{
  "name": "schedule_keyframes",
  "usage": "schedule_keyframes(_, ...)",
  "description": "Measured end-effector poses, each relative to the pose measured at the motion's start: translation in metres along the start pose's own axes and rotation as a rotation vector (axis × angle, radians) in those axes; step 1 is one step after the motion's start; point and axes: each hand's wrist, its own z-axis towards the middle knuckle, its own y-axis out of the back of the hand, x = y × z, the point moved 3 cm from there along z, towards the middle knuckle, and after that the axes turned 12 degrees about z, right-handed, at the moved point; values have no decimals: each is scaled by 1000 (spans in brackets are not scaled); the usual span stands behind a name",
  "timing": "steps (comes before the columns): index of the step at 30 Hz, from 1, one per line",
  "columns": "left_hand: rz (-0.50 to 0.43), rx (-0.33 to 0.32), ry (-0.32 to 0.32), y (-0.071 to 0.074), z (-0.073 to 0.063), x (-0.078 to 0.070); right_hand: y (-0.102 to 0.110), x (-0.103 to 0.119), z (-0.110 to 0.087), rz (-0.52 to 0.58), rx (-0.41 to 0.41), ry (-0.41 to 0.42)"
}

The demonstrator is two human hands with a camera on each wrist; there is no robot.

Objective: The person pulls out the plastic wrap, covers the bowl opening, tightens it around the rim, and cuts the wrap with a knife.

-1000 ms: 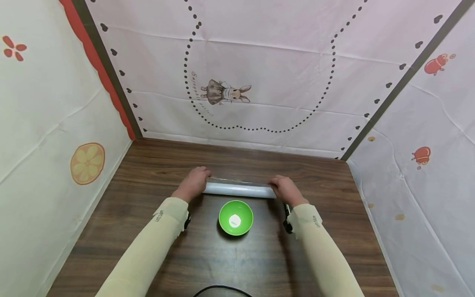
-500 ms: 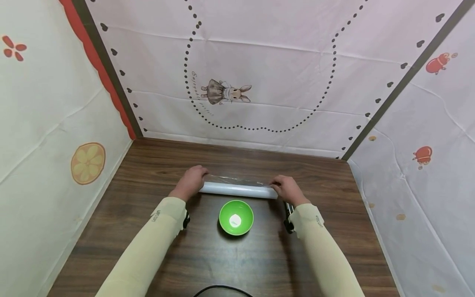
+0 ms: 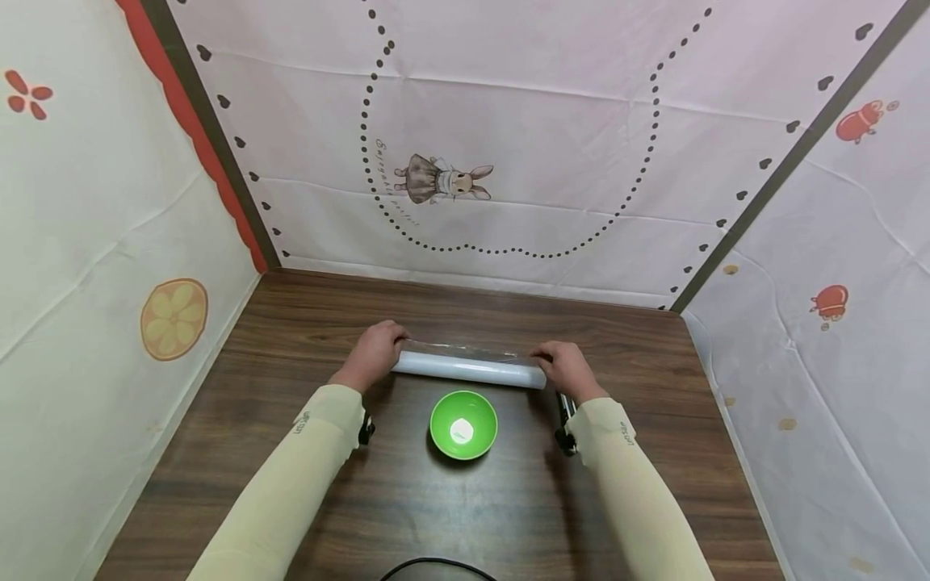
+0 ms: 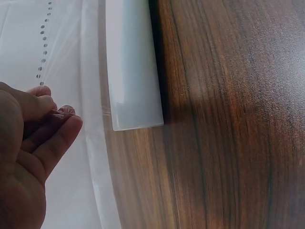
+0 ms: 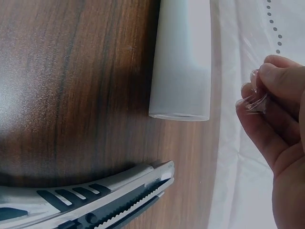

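Note:
A white roll of cling film (image 3: 468, 369) lies crosswise on the table, just beyond a green bowl (image 3: 463, 425). My left hand (image 3: 374, 355) pinches one corner of the loose film (image 4: 62, 113) between thumb and fingers, past the roll's left end. At the other end, my right hand (image 3: 568, 369) pinches the opposite corner, where the film bunches up (image 5: 257, 102) at the fingertips. Between both hands the clear film stretches as a thin strip along the roll's far side. The bowl holds nothing visible besides a bright reflection.
A silver and black utility knife (image 5: 95, 198) lies on the wooden table (image 3: 450, 516) near the roll's right end, partly under my right wrist in the head view. A black cable (image 3: 436, 561) curves at the near edge. Printed white cloth walls (image 3: 538, 161) enclose the back and sides.
My left hand has shifted slightly left and away from me, my right hand slightly to the right. The film between them is now spread wider above the roll. The bowl stays put.

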Motion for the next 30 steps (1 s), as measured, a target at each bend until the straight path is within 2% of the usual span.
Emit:
schedule_keyframes(7, -18, 5, 9, 4, -2, -1, 2, 2, 1, 3, -20, 24)
schedule_keyframes(30, -49, -62, -13, 8, -5, 0, 7, 6, 2, 11, -29, 26)
